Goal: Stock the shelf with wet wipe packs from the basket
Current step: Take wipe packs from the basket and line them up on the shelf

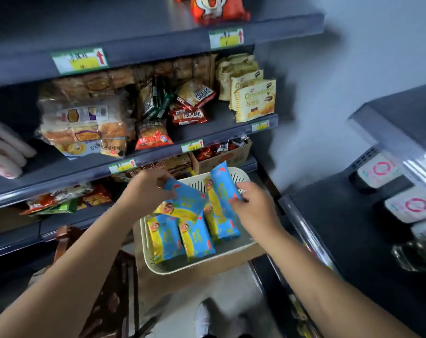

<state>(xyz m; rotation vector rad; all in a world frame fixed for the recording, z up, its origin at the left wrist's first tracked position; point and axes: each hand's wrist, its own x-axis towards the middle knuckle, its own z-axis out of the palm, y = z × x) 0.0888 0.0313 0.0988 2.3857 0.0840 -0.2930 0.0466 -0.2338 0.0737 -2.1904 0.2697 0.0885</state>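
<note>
Left hand [147, 186] pinches a wet wipe pack [186, 198]; right hand [254, 207] grips a second pack [223, 186]. Best to lift both clear of the basket [182, 267] rim.

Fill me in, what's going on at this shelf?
A person is taking wet wipe packs from the cream basket. The left hand grips one blue-and-yellow pack lifted above it; the right hand pinches a second pack standing on end. At least two more packs lie in the basket. Neither held pack has reached the shelves yet.
</note>
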